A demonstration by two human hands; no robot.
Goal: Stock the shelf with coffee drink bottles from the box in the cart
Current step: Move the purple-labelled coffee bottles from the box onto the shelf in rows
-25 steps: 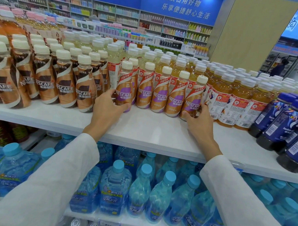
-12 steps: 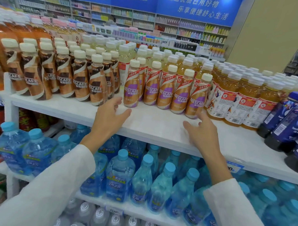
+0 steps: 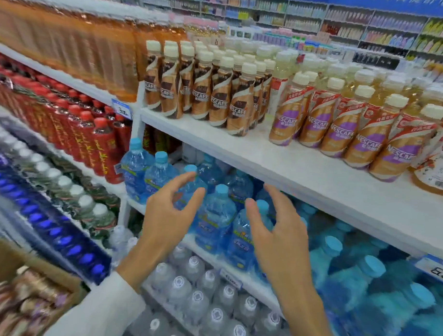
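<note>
Purple-labelled coffee drink bottles [image 3: 338,124] stand in a row on the white shelf [image 3: 278,164], right of the brown-labelled coffee bottles [image 3: 213,92]. My left hand [image 3: 167,216] and my right hand [image 3: 276,232] hover empty below the shelf edge, in front of the blue water bottles, fingers loosely spread. A cardboard box [image 3: 23,286] with more coffee bottles shows at the bottom left, blurred.
Blue water bottles [image 3: 219,213] fill the shelf under the coffee. Clear bottles [image 3: 198,292] sit lower still. Red-capped drinks [image 3: 91,128] and orange tea bottles [image 3: 81,44] fill the racks to the left. Yellow tea bottles [image 3: 437,155] stand at the right.
Both hands have left the purple-labelled bottles and dropped below the shelf edge. The view has swung left and down, bringing the box into sight.
</note>
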